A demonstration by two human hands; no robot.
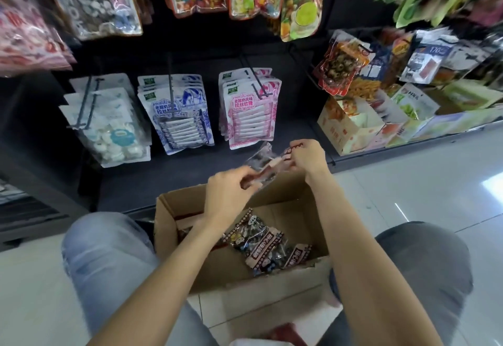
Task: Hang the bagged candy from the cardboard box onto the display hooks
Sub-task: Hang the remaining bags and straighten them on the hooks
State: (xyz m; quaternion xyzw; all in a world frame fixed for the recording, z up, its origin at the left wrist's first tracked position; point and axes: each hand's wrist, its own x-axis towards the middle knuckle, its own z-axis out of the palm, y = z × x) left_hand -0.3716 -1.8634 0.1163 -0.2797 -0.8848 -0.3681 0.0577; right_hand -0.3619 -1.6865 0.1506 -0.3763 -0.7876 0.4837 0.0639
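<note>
Head view looks down past my knees at the box (174,226), which sits on the floor between my legs in the lower middle of the frame so that I can reach into it without shifting. More bags (261,245) lie loose inside it, waiting.

Both my hands are raised above the box's far edge, at the centre of the frame, with one bag (265,161) stretched between them. My left hand (227,193) pinches its near end and my right hand (307,156) pinches its far end, fingers curled round the film on both sides. I hold it by two ends so the limp plastic stays flat; I judge I am looking for the hang hole at the top, though blur hides it.

Straight ahead, in the middle of the frame, three hooks carry other stock: white candy packs (114,127) at left, blue packs (181,117) in the middle, pink packs (250,111) just beyond my hands. Those hang by their top holes, faces outward, so a shopper can read them. Which hook (257,81) my bag belongs on I cannot tell; none in view shows the same print.
</note>
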